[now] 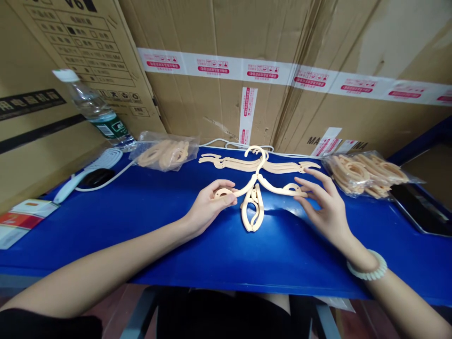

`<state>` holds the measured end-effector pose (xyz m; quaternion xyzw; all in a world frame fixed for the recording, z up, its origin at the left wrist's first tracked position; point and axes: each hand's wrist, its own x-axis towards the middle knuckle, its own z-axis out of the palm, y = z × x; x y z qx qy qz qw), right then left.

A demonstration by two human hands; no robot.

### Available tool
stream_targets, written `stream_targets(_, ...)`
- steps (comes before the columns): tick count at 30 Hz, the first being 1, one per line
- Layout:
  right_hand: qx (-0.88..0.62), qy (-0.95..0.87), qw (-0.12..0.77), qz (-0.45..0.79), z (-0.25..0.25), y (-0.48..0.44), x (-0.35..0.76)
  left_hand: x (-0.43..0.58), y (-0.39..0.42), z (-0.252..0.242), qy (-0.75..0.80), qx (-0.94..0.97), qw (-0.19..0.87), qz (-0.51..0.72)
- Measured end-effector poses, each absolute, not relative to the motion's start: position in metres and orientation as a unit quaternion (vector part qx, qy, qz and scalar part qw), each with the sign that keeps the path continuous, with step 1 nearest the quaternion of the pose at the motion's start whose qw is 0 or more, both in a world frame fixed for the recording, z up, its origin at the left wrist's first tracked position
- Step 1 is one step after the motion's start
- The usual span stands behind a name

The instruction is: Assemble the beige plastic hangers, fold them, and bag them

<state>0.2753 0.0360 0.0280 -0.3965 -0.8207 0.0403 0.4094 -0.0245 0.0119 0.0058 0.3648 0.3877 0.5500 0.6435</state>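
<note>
One hanger [260, 167], left hand [204, 207] pinching one end, right hand [328, 207] loosely pinching the other

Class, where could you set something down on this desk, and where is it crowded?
Bare blue tabletop lies between the red-and-white packet and left hand, and between the folded hanger and the near edge. It's crowded along the back: bottle, left bag, stacked hangers, right bag. The opened hanger and right hand crowd the middle.

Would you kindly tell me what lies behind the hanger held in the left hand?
Behind the held hanger lie more opened hangers, then a white cable and a cardboard box. The held hanger's hook hides part of those hangers' middle; their exact number is unclear.
</note>
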Motion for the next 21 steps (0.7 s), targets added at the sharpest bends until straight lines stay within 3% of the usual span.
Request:
stream_targets(4,-0.425,-0.782,0.413,0.196,0.025,0.039,0.278,-0.023,0.01,0.007,0.393,0.349,0.641,0.559)
stream_targets(14,-0.462,-0.614,0.488,0.414,0.022,0.045,0.281,-0.022,0.006,0.015,0.421,0.346,0.598,0.588)
stream_targets(21,-0.45,-0.602,0.49,0.442,0.024,0.038,0.27,-0.02,0.005,0.009,0.419,0.372,0.582,0.589)
